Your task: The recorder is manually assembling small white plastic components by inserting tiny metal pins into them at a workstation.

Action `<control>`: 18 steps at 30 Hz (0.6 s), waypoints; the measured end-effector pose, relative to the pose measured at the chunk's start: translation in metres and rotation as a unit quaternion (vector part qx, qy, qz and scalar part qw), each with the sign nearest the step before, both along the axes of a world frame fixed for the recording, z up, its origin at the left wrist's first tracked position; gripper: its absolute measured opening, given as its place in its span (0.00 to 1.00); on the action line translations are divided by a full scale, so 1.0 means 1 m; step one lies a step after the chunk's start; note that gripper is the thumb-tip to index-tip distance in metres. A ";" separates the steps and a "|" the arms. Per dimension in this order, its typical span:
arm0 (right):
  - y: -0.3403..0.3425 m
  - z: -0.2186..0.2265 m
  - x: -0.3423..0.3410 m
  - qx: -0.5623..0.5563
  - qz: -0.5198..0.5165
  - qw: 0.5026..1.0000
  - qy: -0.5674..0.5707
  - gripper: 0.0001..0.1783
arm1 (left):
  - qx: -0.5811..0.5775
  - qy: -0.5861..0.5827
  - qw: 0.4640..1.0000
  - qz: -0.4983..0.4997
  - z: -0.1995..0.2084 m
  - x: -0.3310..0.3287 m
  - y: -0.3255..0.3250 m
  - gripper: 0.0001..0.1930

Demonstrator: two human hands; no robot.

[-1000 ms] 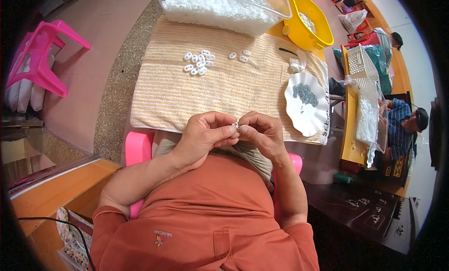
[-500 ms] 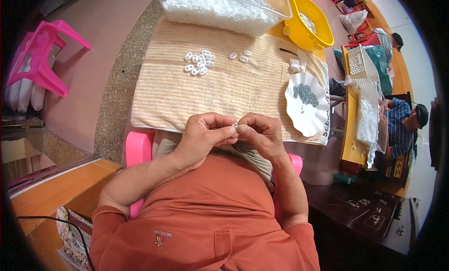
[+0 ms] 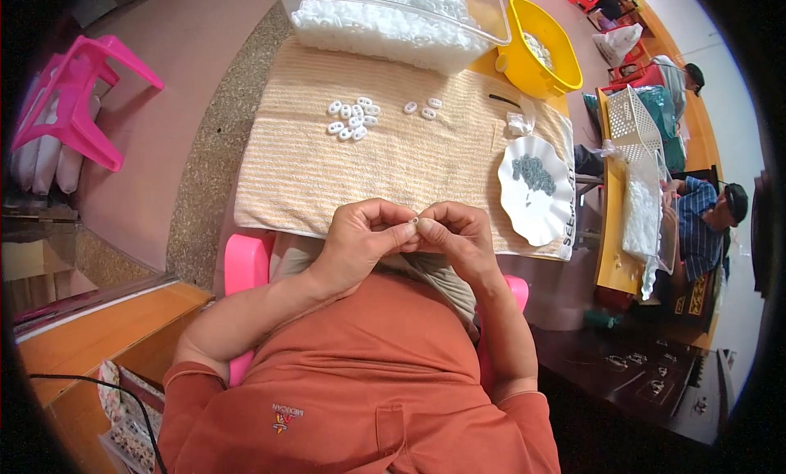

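My left hand point(image 3: 366, 233) and my right hand point(image 3: 456, 233) meet at the towel's near edge, fingers pinched together. Between their fingertips is a small whitish piece point(image 3: 416, 220), mostly hidden by the thumbs. A cluster of white oval two-holed pieces point(image 3: 358, 110) lies on the striped towel point(image 3: 303, 163) beyond my left hand. To its right are three more such ovals point(image 3: 429, 113). Right of my hands a white wavy-edged plate point(image 3: 536, 226) bears a heap of small grey-green pieces point(image 3: 534, 175).
A clear plastic bin point(image 3: 393, 44) full of white pieces stands at the far edge, beside a yellow basket point(image 3: 512, 44) holding pale pieces. A crumpled white wrapper point(image 3: 520, 124) lies above the plate. Pink stool point(image 3: 70, 106) at left; a seated person point(image 3: 700, 224) at another table, right.
The towel and the things on it sit slightly lower in the picture. My hands stay pinched at the small piece, with the fingertips barely shifted.
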State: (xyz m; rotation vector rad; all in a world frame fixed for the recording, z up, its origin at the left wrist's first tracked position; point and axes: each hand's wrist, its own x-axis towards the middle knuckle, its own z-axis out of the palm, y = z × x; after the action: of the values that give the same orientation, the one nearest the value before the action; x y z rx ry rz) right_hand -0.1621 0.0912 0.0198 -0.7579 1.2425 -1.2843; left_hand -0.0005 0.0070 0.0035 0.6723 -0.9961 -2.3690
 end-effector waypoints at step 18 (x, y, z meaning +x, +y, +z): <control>-0.083 0.019 -0.062 -0.024 -0.057 0.840 0.539 0.10 | 0.088 0.001 0.996 0.024 0.000 0.003 -0.005 0.07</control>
State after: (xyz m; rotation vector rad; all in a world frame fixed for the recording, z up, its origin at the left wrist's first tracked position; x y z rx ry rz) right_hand -0.2237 0.0086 0.0385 -1.5744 2.1642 -0.9481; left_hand 0.0030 0.0022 0.0033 0.7497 -0.7666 -2.4341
